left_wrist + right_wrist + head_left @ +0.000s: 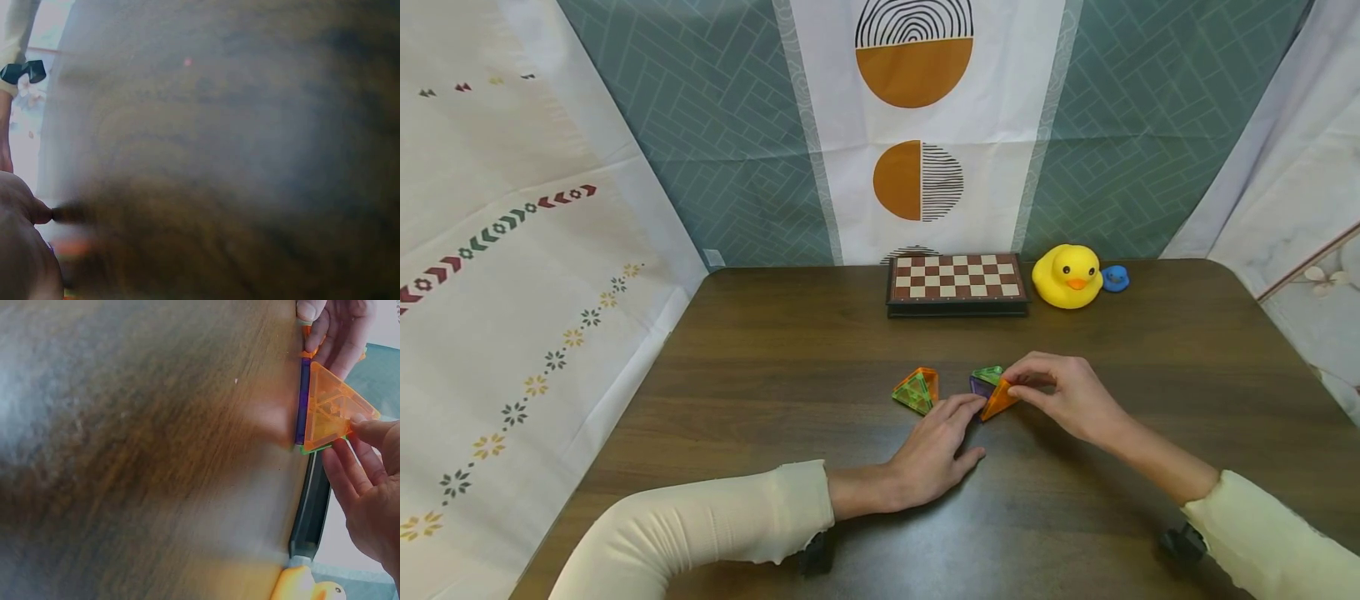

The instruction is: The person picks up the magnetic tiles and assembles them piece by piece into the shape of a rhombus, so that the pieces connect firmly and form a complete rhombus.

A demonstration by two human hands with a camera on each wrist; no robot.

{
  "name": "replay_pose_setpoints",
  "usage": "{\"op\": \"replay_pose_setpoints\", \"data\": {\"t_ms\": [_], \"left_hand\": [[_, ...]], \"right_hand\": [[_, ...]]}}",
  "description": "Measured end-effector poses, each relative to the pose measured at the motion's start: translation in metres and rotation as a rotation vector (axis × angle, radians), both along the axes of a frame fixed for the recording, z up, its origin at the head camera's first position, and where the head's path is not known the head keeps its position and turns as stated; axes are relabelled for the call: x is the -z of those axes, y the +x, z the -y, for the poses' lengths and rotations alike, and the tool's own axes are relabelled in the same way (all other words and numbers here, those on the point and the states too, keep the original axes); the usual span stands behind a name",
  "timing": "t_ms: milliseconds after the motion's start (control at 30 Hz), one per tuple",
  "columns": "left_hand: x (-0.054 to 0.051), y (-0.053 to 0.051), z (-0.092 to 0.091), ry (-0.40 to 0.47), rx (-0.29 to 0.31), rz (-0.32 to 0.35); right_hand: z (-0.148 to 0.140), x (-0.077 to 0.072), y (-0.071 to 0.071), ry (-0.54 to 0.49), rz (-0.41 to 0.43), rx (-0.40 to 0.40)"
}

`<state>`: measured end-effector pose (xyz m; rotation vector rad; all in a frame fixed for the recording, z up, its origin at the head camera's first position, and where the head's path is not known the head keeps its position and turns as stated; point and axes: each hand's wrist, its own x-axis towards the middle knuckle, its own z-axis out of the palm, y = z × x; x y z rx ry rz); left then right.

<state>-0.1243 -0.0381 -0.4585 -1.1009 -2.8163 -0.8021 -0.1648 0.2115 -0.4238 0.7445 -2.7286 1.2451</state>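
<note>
Teal, brick-patterned cloth (pixel 737 125) backs a brown wood-grained table (pixel 760 333), over which I see two hands meet at small translucent tiles. Right hand (pixel 1067 396): grip narrow, thumb on one face and fingers behind, pinching an orange triangular tile (pixel 334 412). Key relation: the tile lies left of and below this grip, held towards its raised tip, so that its broad base is the part farthest from the fingertips, down at the table side. Seen from the head, its long axis slopes from lower left up to the grip. Along that base runs a purple tile (pixel 304 400), edge-on in the right wrist view; whether the two are joined, I cannot tell. Green tile (pixel 988 375): just left of the grip, behind the orange one. Left hand (pixel 934 450): left of the grip and closer to the person, fingers loosely extended, tips beside the purple tile, contact uncertain; of the two hands, the right is nearer the orange piece. Farther left of the grip rests a green-and-orange cluster (pixel 915 390). Well beyond the grip: a checkered box (pixel 957 308) and, rightward, a yellow duck (pixel 1067 287).
</note>
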Motion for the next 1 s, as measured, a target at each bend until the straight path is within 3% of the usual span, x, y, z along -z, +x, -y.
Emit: {"op": "replay_pose_setpoints", "data": {"t_ms": [1000], "left_hand": [[0.0003, -0.0001, -0.0002, 0.000, -0.010, 0.014]], "right_hand": [[0.0023, 0.0000, 0.0006, -0.007, -0.020, 0.037]]}}
